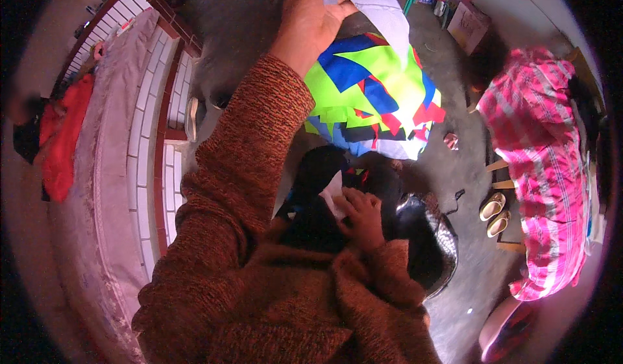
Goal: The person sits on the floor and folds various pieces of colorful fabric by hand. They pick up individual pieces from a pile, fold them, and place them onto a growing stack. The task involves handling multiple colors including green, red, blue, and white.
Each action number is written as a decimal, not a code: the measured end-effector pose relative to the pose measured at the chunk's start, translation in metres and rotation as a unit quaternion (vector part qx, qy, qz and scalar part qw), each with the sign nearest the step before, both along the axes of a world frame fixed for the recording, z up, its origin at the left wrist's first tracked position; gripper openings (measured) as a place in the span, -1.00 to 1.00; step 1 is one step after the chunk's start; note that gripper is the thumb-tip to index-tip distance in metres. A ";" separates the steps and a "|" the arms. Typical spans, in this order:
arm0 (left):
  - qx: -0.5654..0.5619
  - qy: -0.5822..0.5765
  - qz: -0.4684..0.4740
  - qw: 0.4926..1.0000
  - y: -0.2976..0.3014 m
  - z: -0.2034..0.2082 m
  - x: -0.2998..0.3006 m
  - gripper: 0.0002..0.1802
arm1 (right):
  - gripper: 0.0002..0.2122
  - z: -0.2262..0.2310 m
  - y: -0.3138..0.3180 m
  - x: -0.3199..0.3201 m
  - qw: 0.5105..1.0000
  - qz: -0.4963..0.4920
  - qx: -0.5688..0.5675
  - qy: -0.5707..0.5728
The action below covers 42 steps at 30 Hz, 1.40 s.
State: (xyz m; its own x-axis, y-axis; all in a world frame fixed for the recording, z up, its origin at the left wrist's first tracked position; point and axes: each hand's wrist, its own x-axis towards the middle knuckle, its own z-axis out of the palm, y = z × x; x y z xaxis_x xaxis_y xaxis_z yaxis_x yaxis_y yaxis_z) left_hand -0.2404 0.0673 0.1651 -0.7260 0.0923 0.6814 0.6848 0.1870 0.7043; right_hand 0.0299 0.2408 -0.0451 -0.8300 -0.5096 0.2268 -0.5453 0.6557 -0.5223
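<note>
Raised high at the top of the head view, my left hand [307,25] is closed on a pale lavender-white piece of cloth [379,7], whose pointed end hangs to the right. Low over my dark-clad lap, my right hand [362,218] is closed on a small whitish piece [333,195]; I cannot tell whether it is cloth or paper. Beyond my lap lies a heap of fabric scraps [360,95] in bright yellow-green, blue, red and black. The hanging cloth overlaps its upper right part in the view.
To the left is a raised bed platform [117,137] with a white-tiled side and a red garment [68,137]. A pink plaid cloth [535,163] covers furniture at right, near light-coloured shoes [496,215]. A shiny black bag [428,244] stands beside my right arm. A cardboard box [468,28] sits far right.
</note>
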 end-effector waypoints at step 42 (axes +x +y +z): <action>-0.225 0.039 0.073 0.971 -0.016 -0.108 0.020 -0.59 | -0.52 -0.002 -0.007 0.002 0.999 -0.037 -0.027 -0.004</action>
